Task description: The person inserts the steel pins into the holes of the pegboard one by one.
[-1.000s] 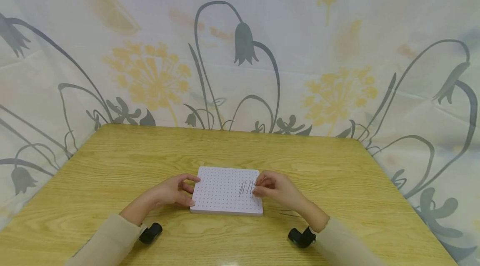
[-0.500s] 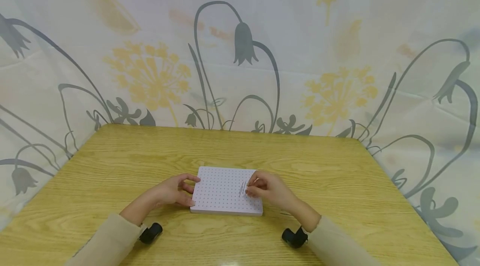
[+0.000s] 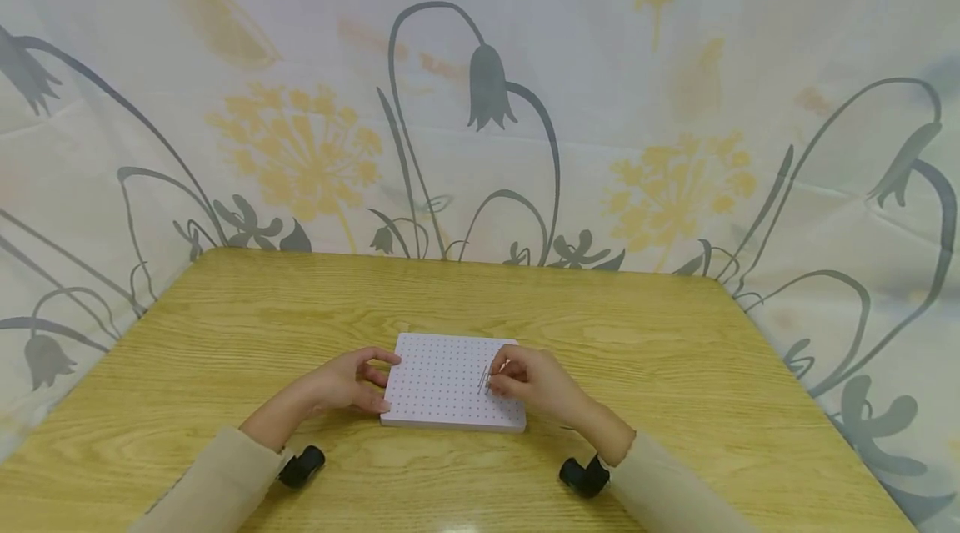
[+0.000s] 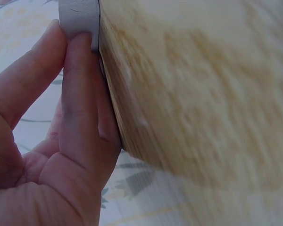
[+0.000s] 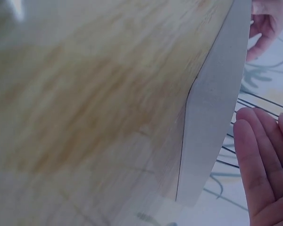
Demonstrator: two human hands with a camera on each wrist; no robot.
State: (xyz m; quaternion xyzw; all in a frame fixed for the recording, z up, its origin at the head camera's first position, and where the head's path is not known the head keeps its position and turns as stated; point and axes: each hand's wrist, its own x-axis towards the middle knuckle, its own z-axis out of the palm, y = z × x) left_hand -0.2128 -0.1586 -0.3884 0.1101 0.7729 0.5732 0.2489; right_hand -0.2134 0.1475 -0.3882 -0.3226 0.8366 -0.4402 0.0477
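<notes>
A white board [image 3: 435, 383] with a grid of small holes lies on the table. Several thin dark sticks [image 3: 482, 379] rise from its right half. My left hand [image 3: 351, 381] touches the board's left edge, with the thumb at the near corner and the index finger farther back. The left wrist view shows straight fingers [image 4: 78, 94] against the board's side. Over the right half, my right hand [image 3: 531, 379] has thumb and index finger brought together at one of the sticks, seemingly pinching it. Other sticks are hidden behind this hand; the right wrist view shows several [image 5: 228, 163] beside its fingers.
The wood-grain table [image 3: 360, 291] extends around the board. Part of a loose thin dark stick [image 3: 568, 428] shows on the table near the right wrist. A flower-printed cloth [image 3: 480, 99] hangs behind and at both sides. Black wrist cameras [image 3: 302, 466] sit under both wrists.
My right hand has moved left over the board, from the rightmost sticks to those farther left, and now covers some of them. The left hand and the board have stayed put.
</notes>
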